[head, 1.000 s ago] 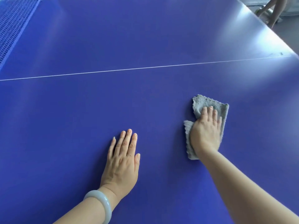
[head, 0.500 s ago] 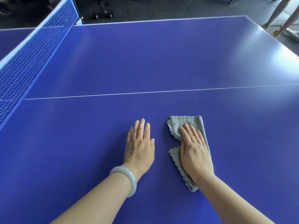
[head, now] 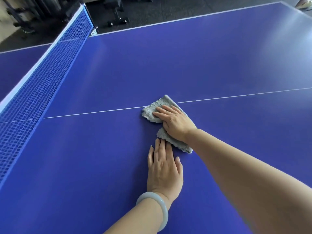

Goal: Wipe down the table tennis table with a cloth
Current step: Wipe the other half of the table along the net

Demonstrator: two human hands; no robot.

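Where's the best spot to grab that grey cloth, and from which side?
Probably the rumpled free edge of the grey cloth, from the net side: it sticks out past the fingers of the right hand, which presses its middle flat; the left hand crowds the near tail.

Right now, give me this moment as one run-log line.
step: wipe | right hand: pressing grey cloth across centre line | left hand: flat on table

On my feed I counted one blue table tennis table (head: 219, 65), one blue mesh net (head: 33, 85) and one thin white line (head: 101, 112). There was one grey fluffy cloth (head: 152, 110) and one pale glossy bangle (head: 158, 205). I saw two bare hands, a left hand (head: 164, 171) and a right hand (head: 173, 123).
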